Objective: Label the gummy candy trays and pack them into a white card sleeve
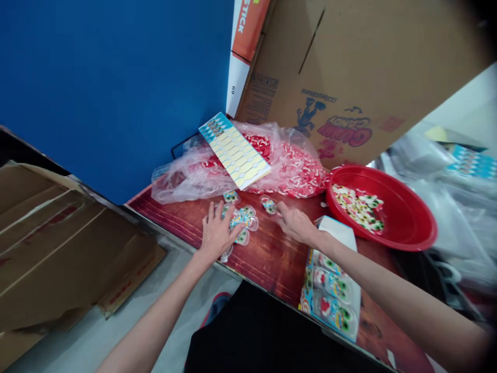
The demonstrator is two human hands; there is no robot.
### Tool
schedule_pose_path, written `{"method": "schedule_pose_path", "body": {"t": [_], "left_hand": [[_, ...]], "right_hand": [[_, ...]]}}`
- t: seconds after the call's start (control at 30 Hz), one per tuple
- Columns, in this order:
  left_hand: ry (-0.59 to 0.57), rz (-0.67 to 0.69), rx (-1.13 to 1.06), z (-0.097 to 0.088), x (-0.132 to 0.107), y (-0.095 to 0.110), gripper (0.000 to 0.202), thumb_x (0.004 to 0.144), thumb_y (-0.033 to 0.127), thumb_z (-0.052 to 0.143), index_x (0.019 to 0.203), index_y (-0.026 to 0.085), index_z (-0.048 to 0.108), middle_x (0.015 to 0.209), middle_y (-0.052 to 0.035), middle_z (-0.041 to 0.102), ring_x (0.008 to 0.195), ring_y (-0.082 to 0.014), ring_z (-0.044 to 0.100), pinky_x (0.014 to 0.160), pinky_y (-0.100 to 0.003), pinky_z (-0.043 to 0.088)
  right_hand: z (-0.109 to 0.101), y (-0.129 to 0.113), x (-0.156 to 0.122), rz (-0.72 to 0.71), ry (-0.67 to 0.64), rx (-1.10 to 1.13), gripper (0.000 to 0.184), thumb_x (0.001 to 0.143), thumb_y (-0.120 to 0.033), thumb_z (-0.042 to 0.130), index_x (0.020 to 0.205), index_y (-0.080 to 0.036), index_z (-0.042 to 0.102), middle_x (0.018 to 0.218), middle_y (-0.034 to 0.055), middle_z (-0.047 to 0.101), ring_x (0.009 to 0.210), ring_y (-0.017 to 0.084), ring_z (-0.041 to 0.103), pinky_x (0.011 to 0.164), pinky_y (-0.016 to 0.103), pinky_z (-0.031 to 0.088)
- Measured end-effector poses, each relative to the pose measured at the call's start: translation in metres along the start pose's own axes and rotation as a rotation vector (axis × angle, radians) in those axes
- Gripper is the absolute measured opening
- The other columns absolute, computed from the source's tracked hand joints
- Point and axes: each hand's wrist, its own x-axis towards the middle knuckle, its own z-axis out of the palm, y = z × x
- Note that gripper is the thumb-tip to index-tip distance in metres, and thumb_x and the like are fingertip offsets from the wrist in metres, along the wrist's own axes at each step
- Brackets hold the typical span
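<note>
My left hand [217, 233] rests with spread fingers on a small pile of clear plastic candy packs [249, 218] with blue labels and eyeball-like pieces. Another such pack [232, 197] lies just beyond its fingertips. To the right, my right hand [295, 223] pinches the edge of a single candy pack [267, 205]; part of its fingers is hidden from this angle. Under my right forearm stands an open display box [330, 285], with several similar packs lined up inside it.
Behind my hands sits a clear bag [298, 168] of red and white pieces, with a yellow-and-blue label sheet [236, 155] on top. A red basin [407, 207] holds loose eyeball candies. A large carton [349, 62] and a blue panel [116, 77] border the wooden-look table [279, 264].
</note>
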Motion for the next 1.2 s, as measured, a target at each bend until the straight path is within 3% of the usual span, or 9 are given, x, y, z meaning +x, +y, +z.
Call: {"method": "schedule_pose_path", "body": {"t": [0.17,0.3,0.4,0.53,0.6,0.7,0.77,0.93,1.2], "left_hand": [[0.065,-0.015,-0.066,0.001,0.0,-0.008,0.064,0.096,0.057,0.049,0.146,0.017,0.05,0.158,-0.0215,0.041,0.15,-0.0423,0.029,0.108,-0.064,0.041],[0.097,-0.019,-0.095,0.005,-0.001,-0.011,0.064,0.096,0.057,0.049,0.144,0.015,0.05,0.156,-0.0234,0.042,0.15,-0.0426,0.029,0.108,-0.065,0.041],[0.117,-0.012,-0.121,0.008,-0.001,-0.012,0.062,0.096,0.055,0.049,0.144,0.015,0.049,0.156,-0.0231,0.042,0.15,-0.0425,0.03,0.108,-0.066,0.04],[0.188,-0.005,-0.188,0.013,0.001,-0.017,0.058,0.095,0.052,0.052,0.141,0.015,0.05,0.153,-0.0223,0.046,0.149,-0.0402,0.033,0.112,-0.064,0.038],[0.249,-0.005,-0.235,0.017,0.002,-0.02,0.056,0.095,0.049,0.053,0.138,0.013,0.049,0.149,-0.0232,0.05,0.147,-0.0382,0.036,0.115,-0.061,0.037],[0.312,-0.001,-0.274,0.021,0.003,-0.023,0.055,0.095,0.045,0.053,0.137,0.011,0.048,0.144,-0.0246,0.051,0.145,-0.0371,0.039,0.117,-0.059,0.036],[0.323,-0.003,-0.28,0.021,0.003,-0.024,0.053,0.095,0.041,0.053,0.138,0.011,0.046,0.144,-0.0238,0.051,0.144,-0.0368,0.04,0.117,-0.059,0.035],[0.331,-0.067,-0.282,0.017,0.002,-0.023,0.05,0.094,0.035,0.051,0.137,0.01,0.046,0.139,-0.0241,0.052,0.139,-0.0354,0.044,0.116,-0.055,0.037],[0.33,-0.107,-0.316,0.014,0.0,-0.022,0.053,0.092,0.03,0.052,0.14,0.009,0.043,0.14,-0.0246,0.049,0.138,-0.0352,0.044,0.114,-0.056,0.039]], "right_hand": [[-0.013,-0.005,0.026,0.363,0.011,0.256,0.04,0.099,-0.045,0.047,0.123,-0.014,0.052,0.113,0.0168,0.07,0.102,0.029,0.069,0.076,0.031,0.048],[-0.004,-0.007,0.049,0.44,0.016,0.22,0.059,0.087,-0.04,0.069,0.133,-0.008,0.049,0.135,0.0268,0.056,0.12,0.036,0.061,0.09,0.039,0.048],[0.002,0.002,0.056,0.448,-0.002,0.216,0.059,0.089,-0.038,0.067,0.135,-0.006,0.048,0.135,0.0286,0.054,0.121,0.038,0.059,0.094,0.042,0.048],[0.001,0.013,0.05,0.386,-0.021,0.219,0.056,0.09,-0.041,0.066,0.132,-0.008,0.048,0.137,0.026,0.05,0.125,0.038,0.055,0.096,0.044,0.047],[-0.002,0.007,0.042,0.237,0.008,0.237,0.049,0.092,-0.043,0.062,0.126,-0.01,0.05,0.135,0.0231,0.051,0.124,0.036,0.053,0.097,0.044,0.046],[-0.008,-0.023,0.027,-0.136,0.068,0.31,0.034,0.094,-0.039,0.058,0.115,-0.013,0.051,0.12,0.0171,0.058,0.11,0.029,0.057,0.094,0.04,0.047],[-0.01,-0.05,0.018,-0.245,0.061,0.315,0.026,0.095,-0.031,0.056,0.113,-0.014,0.051,0.114,0.0148,0.06,0.103,0.026,0.058,0.091,0.038,0.048],[-0.007,-0.096,0.005,-0.158,-0.033,0.069,0.041,0.084,-0.008,0.055,0.125,-0.011,0.05,0.131,0.0207,0.055,0.114,0.032,0.056,0.089,0.041,0.05],[-0.022,-0.074,0.006,-0.177,0.049,0.004,0.041,0.082,-0.022,0.063,0.12,-0.009,0.056,0.122,0.0205,0.06,0.113,0.035,0.055,0.097,0.044,0.046]]}}
